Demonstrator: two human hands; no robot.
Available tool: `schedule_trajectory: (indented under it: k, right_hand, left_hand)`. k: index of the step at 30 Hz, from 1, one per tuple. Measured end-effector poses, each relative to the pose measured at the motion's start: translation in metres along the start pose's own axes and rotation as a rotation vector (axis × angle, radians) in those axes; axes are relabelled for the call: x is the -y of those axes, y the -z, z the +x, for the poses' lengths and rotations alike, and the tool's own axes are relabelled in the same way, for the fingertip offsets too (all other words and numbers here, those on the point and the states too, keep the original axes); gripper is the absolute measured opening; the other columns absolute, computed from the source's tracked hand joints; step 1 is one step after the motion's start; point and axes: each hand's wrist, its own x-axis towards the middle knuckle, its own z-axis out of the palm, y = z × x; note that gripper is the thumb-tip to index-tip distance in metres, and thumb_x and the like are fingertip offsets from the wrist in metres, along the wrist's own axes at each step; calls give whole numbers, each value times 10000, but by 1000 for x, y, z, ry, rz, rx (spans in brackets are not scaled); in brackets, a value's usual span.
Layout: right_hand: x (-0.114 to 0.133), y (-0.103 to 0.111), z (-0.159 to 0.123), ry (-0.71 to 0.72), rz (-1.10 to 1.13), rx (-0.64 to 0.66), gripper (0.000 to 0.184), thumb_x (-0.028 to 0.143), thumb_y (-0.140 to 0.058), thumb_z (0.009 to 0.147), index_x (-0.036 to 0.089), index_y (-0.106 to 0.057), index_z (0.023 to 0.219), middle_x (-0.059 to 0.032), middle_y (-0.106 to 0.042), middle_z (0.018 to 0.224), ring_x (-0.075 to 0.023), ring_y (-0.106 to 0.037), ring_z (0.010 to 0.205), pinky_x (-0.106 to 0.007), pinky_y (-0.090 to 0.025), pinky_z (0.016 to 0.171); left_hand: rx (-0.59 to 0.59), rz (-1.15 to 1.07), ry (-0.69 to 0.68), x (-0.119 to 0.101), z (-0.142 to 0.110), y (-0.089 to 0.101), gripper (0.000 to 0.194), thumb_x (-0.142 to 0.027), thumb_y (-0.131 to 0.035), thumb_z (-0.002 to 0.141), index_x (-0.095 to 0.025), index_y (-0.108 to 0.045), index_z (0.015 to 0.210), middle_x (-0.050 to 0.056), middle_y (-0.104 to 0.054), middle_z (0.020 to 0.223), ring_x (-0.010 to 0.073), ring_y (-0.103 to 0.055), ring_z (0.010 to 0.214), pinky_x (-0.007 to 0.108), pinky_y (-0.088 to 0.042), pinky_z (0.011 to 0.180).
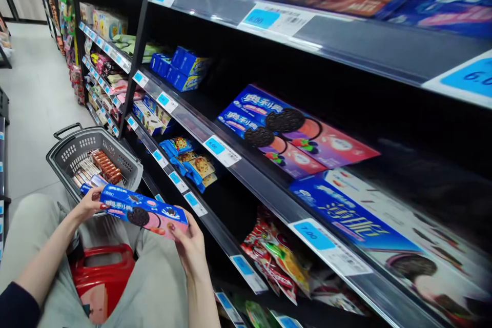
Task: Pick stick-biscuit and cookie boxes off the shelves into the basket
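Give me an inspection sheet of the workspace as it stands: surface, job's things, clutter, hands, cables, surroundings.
Surface: dark shelf edge at right, lined with price tags; it holds boxed cookies.
Job's things: blue-and-pink box held above the lap; grey basket beyond it, with brown packs inside.
Clutter: red plastic object between the knees; its full shape is hidden.
Grippers: bare hands; left hand and right hand hold opposite ends of the box.
Cables: nothing seen.
Surroundings: store aisle, pale floor at left; bagged snacks on a lower shelf.
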Motion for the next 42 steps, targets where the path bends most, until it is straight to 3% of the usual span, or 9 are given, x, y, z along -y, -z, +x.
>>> schedule_trajectory:
  k: [5,8,14,20,27,30,35,39,42]
  right_hand:
    - [-1,19,-1,150,-124,136,607,241,-913,468,259,-679,1028,-45,-683,1085,-258,-644,1012,-355,-525,868]
    - [-4,27,0,246,-168,209,541,212,-894,514,268,-682,1008,-58,-644,1163,-298,-584,1165,-400,-480,966]
    - [-8,32,-2,273,-164,243,511,195,-884,550,284,-673,1007,-56,-611,1191,-305,-598,1153,-432,-486,966]
    - [-3,28,-5,252,-204,198,557,243,-899,534,265,-674,1043,-73,-633,1194,-309,-612,1136,-419,-497,959]
    - [8,9,-2,22,-268,38,536,421,-854,616,220,-658,1073,-69,-728,1009,-272,-687,938,-378,-554,854]
    - [4,6,3,-41,-242,6,516,497,-831,625,194,-678,1014,-79,-736,995,-286,-690,946,-395,-551,865]
    - [-3,10,8,-99,-218,-2,512,517,-812,641,174,-689,1001,-93,-733,1017,-290,-692,954,-410,-549,871]
    - [1,4,2,-44,-259,-31,570,505,-828,598,175,-670,1035,-104,-731,1033,-296,-686,976,-414,-541,895]
    - [7,-16,-14,101,-341,-67,661,472,-824,593,182,-602,1144,-121,-686,1126,-298,-659,1026,-425,-532,907]
  left_hand:
    - [112,3,-54,-8,-4,-4,670,-104,-897,355,-203,-746,1000,86,-741,954,277,-687,916,284,-518,797]
    - [165,30,-71,-15,-8,-7,656,6,-863,365,-230,-759,968,102,-704,1126,315,-646,1070,329,-497,897]
    - [247,44,-93,-22,-9,-11,619,41,-842,426,-255,-765,965,100,-646,1255,325,-601,1161,355,-474,950]
    - [154,-16,-11,-21,-9,-11,655,75,-832,335,-211,-769,921,89,-691,1156,294,-635,1082,290,-510,879]
    - [-4,-96,88,-7,-1,-1,537,-250,-907,457,-154,-732,956,80,-733,870,207,-684,755,241,-554,673]
    - [-71,-98,127,-3,3,1,423,-288,-892,515,-132,-726,871,77,-725,789,182,-675,653,242,-568,611]
    - [-115,-105,176,-3,3,2,433,-295,-900,527,-87,-716,859,117,-721,774,213,-678,614,291,-582,550]
    - [-116,-176,180,-1,4,-1,451,-342,-901,550,-92,-703,868,113,-720,781,222,-681,667,304,-582,581]
    - [-104,-252,202,5,6,-5,488,-452,-854,622,-110,-688,927,125,-726,847,261,-689,787,388,-589,699]
